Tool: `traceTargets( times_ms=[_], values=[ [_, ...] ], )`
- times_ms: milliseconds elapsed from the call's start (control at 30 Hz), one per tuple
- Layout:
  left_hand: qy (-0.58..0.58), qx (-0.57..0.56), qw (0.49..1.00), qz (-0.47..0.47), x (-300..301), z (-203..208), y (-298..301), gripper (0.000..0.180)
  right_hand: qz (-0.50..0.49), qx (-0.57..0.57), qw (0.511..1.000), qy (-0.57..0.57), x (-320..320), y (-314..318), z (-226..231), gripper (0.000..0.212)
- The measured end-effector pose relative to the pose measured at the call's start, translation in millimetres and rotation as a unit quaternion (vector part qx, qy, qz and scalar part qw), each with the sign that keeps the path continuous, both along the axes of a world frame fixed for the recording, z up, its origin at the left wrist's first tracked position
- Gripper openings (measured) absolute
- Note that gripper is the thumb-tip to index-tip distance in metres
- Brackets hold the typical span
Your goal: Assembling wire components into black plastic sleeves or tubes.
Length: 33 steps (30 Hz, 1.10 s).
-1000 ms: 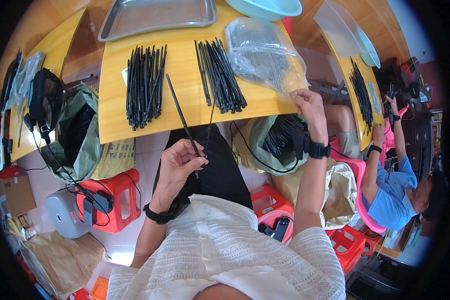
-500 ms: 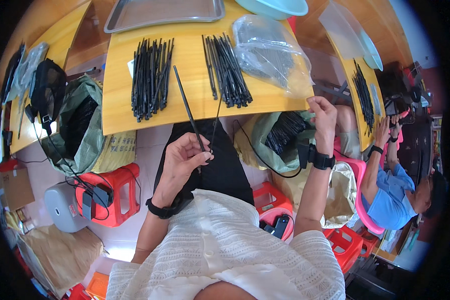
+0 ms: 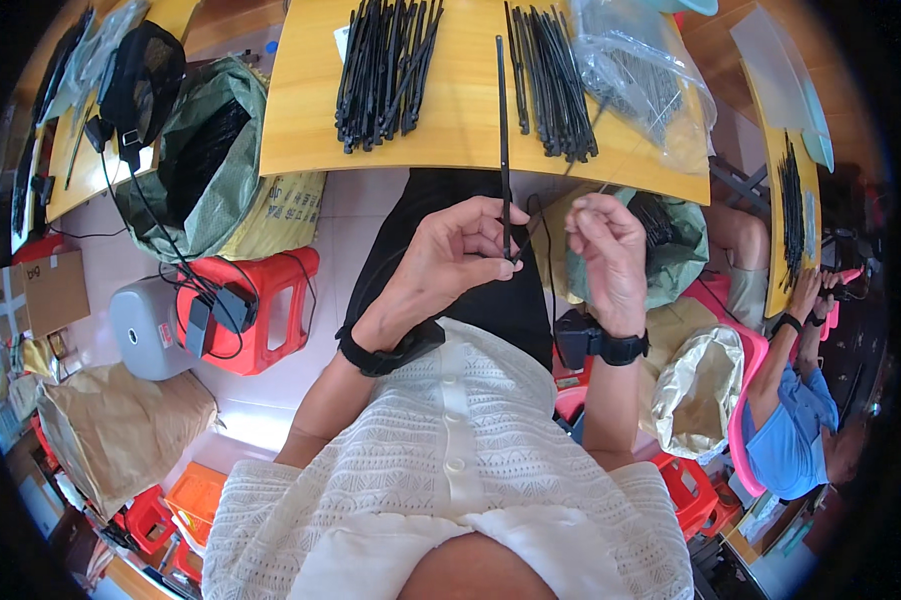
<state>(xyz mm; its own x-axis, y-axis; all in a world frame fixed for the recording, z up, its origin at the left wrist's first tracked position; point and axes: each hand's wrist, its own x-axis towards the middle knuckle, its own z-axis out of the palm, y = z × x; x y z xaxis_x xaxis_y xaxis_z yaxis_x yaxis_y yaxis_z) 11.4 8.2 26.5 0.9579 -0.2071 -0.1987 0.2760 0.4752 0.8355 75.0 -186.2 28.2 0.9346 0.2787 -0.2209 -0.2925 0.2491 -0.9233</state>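
Note:
A slim black rod [image 3: 503, 130] stands nearly upright in my left hand [image 3: 455, 248], pinched near its lower end between thumb and fingers. To the right of it, my right hand [image 3: 607, 255] is raised with its fingers drawn together, smeared by motion. A faint thin line rises from those fingertips toward the table edge; what they hold is too fine to make out. Beyond my hands, on the yellow table [image 3: 300, 110], lie a left bundle of black rods [image 3: 385, 75] and a right bundle of black rods [image 3: 552, 85].
A clear plastic bag [image 3: 640, 80] with thin grey pieces lies at the table's right. Below are a green sack [image 3: 200, 160], another green sack [image 3: 685, 255], a red stool [image 3: 270, 310] and a paper bag [image 3: 120, 430]. A person in blue [image 3: 790, 430] sits at right.
My right hand has come from the table's right corner in toward my left hand. The black rod has swung more upright. My view has shifted, with the table now higher in the picture.

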Motion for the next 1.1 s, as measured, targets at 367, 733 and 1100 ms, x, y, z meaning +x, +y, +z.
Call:
traceTargets(
  times_ms=[367, 733, 1100],
  values=[
    [-0.009, -0.026, 1.0, 0.017, -5, 3, 0, 0.047, 0.069, 0.141, 0.981, 0.116, -15, 22, -7, 0.011],
    [-0.044, -0.038, 0.998, -0.004, -8, -2, 5, 0.053, 0.1, 0.13, 0.974, 0.155, -24, 36, 9, 0.009],
    [-0.056, -0.015, 0.998, 0.003, -13, -8, 2, 0.055, 0.08, 0.127, 0.963, 0.224, -30, 35, 19, 0.009]
  ],
)
